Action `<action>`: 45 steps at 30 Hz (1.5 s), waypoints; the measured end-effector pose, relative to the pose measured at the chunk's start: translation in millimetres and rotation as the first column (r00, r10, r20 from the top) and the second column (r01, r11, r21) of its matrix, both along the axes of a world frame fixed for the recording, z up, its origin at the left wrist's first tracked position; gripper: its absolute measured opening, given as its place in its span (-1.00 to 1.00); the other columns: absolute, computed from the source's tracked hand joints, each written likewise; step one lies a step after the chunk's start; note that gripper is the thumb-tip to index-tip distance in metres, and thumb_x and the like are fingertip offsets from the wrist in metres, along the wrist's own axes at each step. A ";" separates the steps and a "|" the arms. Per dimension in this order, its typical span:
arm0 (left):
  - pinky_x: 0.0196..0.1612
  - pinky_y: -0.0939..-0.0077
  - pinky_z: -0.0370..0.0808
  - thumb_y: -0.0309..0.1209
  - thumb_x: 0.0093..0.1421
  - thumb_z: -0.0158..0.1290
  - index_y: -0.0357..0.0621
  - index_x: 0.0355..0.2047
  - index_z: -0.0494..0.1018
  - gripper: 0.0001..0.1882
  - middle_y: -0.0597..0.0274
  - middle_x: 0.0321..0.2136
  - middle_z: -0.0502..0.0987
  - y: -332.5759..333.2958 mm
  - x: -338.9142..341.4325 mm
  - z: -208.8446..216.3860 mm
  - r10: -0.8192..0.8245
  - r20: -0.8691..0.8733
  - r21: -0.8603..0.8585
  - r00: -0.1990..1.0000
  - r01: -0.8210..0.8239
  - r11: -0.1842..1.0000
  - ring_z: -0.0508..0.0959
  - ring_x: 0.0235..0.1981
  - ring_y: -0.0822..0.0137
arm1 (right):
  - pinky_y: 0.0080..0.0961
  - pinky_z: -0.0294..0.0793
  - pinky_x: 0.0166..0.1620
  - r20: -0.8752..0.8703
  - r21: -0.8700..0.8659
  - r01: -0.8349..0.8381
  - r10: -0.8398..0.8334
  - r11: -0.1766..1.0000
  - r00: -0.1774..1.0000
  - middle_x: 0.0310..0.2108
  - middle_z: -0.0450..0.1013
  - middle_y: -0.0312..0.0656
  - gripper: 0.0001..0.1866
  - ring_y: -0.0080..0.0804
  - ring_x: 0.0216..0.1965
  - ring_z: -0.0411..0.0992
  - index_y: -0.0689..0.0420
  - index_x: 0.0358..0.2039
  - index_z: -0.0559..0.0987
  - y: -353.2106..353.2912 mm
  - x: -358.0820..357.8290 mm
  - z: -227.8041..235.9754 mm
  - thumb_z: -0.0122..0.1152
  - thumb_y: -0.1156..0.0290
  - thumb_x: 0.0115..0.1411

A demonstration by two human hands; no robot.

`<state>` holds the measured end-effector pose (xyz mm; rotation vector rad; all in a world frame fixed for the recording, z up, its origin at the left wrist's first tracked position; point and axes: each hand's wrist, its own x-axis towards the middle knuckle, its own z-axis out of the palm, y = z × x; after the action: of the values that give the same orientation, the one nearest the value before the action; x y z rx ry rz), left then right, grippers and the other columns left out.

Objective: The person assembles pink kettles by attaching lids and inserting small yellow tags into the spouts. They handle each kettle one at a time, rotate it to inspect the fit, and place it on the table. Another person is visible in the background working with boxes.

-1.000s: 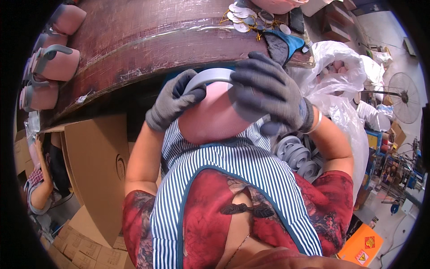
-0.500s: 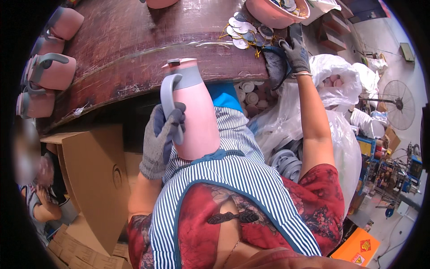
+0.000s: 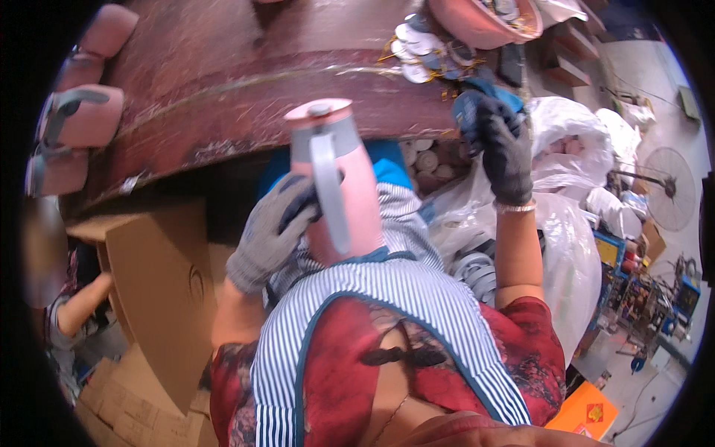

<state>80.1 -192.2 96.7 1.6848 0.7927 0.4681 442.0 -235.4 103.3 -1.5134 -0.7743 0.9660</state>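
A pink jug point(image 3: 363, 212) with a grey collar, grey handle and pink lid stands upright, slightly tilted, against my apron. My gloved left hand point(image 3: 275, 227) is wrapped round its left side, next to the handle, which now points toward me. At the right end of the table edge, my gloved right hand point(image 3: 506, 145) is closed on a dark blue cloth point(image 3: 467, 115), bunched and partly hidden by the fingers. Beside it on the table lies a pile of round white and grey tags point(image 3: 418, 52) with yellow strings.
More pink jugs point(image 3: 93, 115) stand at the table's far left. A pink basin point(image 3: 484, 26) holds more tags at the back right. Plastic bags point(image 3: 555, 216) of parts crowd my right side. An open cardboard box point(image 3: 160, 298) is at left, with another person's arm point(image 3: 86, 302) beyond it.
The jug has turned so its handle faces me, and my left hand has shifted from the handle to the body. My right hand has drawn back from the table edge, lifting the cloth.
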 end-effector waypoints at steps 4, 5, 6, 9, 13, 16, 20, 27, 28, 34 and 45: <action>-0.02 0.44 0.48 -0.39 0.11 0.25 -0.22 0.09 0.46 -0.48 0.09 -0.10 0.52 -3.8 6.1 -14.5 0.171 0.000 0.085 0.985 -0.170 0.982 0.55 -0.12 0.25 | -0.71 0.47 -0.38 -0.258 -0.057 -0.137 0.118 0.989 0.959 -0.35 0.56 -0.28 -0.75 -0.62 -0.41 0.49 0.32 -0.05 0.57 -16.5 -88.4 -4.6 0.14 0.46 0.33; -0.12 0.43 0.53 -0.31 0.07 0.29 -0.14 0.07 0.49 -0.47 0.08 -0.15 0.52 -3.1 6.2 -16.1 0.189 -0.040 0.111 0.981 -0.183 0.977 0.57 -0.22 0.23 | -0.71 0.47 -0.38 -0.218 -0.079 -0.158 0.138 0.984 0.966 -0.34 0.57 -0.27 -0.76 -0.62 -0.40 0.51 0.32 -0.06 0.57 -16.5 -101.3 -7.0 0.14 0.46 0.33; -0.15 0.45 0.54 -0.32 0.06 0.30 -0.12 0.07 0.49 -0.46 0.10 -0.15 0.50 -3.9 8.2 -15.7 0.201 -0.015 0.167 0.979 -0.196 0.966 0.56 -0.24 0.26 | -0.73 0.47 -0.39 -0.190 -0.031 -0.142 0.134 0.989 0.973 -0.34 0.57 -0.28 -0.77 -0.65 -0.38 0.51 0.30 -0.06 0.58 -16.6 -111.9 -15.5 0.14 0.46 0.34; -0.19 0.47 0.54 -0.34 0.01 0.34 -0.08 0.09 0.48 -0.41 0.15 -0.14 0.45 -4.4 11.8 -16.5 0.241 0.053 0.262 0.969 -0.246 0.933 0.54 -0.25 0.31 | -0.75 0.45 -0.41 -0.125 -0.029 -0.134 0.130 0.991 0.984 -0.30 0.57 -0.29 -0.75 -0.70 -0.37 0.49 0.27 -0.03 0.57 -16.6 -130.1 -17.2 0.14 0.45 0.34; -0.18 0.44 0.55 -0.32 -0.02 0.36 -0.06 0.09 0.47 -0.38 0.15 -0.12 0.43 0.6 14.0 -26.4 0.289 0.107 0.304 0.951 -0.308 0.901 0.53 -0.22 0.30 | -0.78 0.45 -0.35 -0.161 0.012 -0.168 0.168 0.986 0.973 -0.22 0.56 -0.33 -0.70 -0.72 -0.32 0.47 0.25 0.04 0.53 -23.2 -134.3 -22.4 0.16 0.45 0.32; 0.03 0.50 0.48 -0.50 0.01 0.32 -0.19 0.02 0.49 -0.48 0.19 -0.08 0.41 0.6 18.1 -25.3 0.268 0.033 0.371 0.963 -0.261 0.891 0.51 -0.06 0.35 | -0.79 0.40 -0.36 -0.192 -0.034 -0.170 0.161 0.985 0.968 -0.20 0.54 -0.35 -0.70 -0.74 -0.32 0.44 0.24 0.05 0.53 -26.1 -136.9 -22.2 0.15 0.46 0.32; -0.11 0.58 0.51 -0.55 0.14 0.19 -0.20 -0.07 0.48 -0.68 0.21 -0.16 0.48 0.9 22.8 -30.9 0.426 0.236 -0.019 0.873 -0.434 0.901 0.54 -0.18 0.41 | -0.80 0.35 -0.39 -0.261 0.026 -0.138 0.140 0.990 0.955 -0.22 0.54 -0.37 -0.73 -0.77 -0.37 0.41 0.22 0.01 0.55 -30.2 -138.9 -31.6 0.14 0.44 0.34; 0.13 0.33 0.43 -0.51 0.26 0.03 -0.31 -0.18 0.41 -0.85 0.05 -0.12 0.52 4.1 -12.7 -6.2 0.461 0.379 -0.741 0.802 -0.036 0.671 0.54 -0.04 0.26 | -0.73 0.46 -0.31 -0.349 0.090 -0.100 0.125 0.991 0.929 -0.19 0.55 -0.27 -0.71 -0.63 -0.29 0.50 0.24 0.04 0.52 -29.3 -131.2 -28.3 0.12 0.39 0.37; 0.16 0.22 0.42 -0.43 0.31 -0.02 -0.29 -0.21 0.39 -0.85 0.04 -0.16 0.52 9.7 -13.0 -5.4 0.429 0.488 -0.729 0.760 0.085 0.679 0.53 0.01 0.17 | -0.71 0.49 -0.29 -0.310 0.135 -0.071 0.110 0.988 0.944 -0.19 0.55 -0.26 -0.71 -0.60 -0.27 0.51 0.24 0.04 0.51 -23.7 -131.5 -24.4 0.12 0.39 0.37; 0.17 0.26 0.47 -0.46 0.37 -0.18 -0.41 0.14 0.34 -0.61 -0.05 0.17 0.42 16.8 9.5 -9.2 0.505 0.696 -0.665 0.510 0.194 0.721 0.57 -0.05 0.15 | -0.43 0.55 -0.04 0.664 0.343 -0.436 0.113 0.832 0.739 -0.01 0.57 -0.02 -0.58 -0.17 -0.12 0.58 0.27 -0.02 0.56 16.8 -124.2 8.0 0.36 0.56 0.07; 0.02 0.47 0.52 -0.56 0.16 0.20 -0.36 0.17 0.39 -0.46 0.07 0.00 0.56 52.8 17.2 27.9 0.217 0.301 -0.215 0.929 -0.156 0.964 0.59 -0.08 0.28 | -0.44 0.58 -0.11 0.489 0.458 -0.477 0.236 0.750 0.840 -0.01 0.56 -0.12 -0.43 -0.23 -0.15 0.61 0.19 0.12 0.49 58.8 -139.4 13.6 0.43 0.45 0.07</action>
<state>97.3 -139.4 124.6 1.3191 0.7329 0.7578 302.5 -176.6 116.9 -1.0422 -1.5619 0.6022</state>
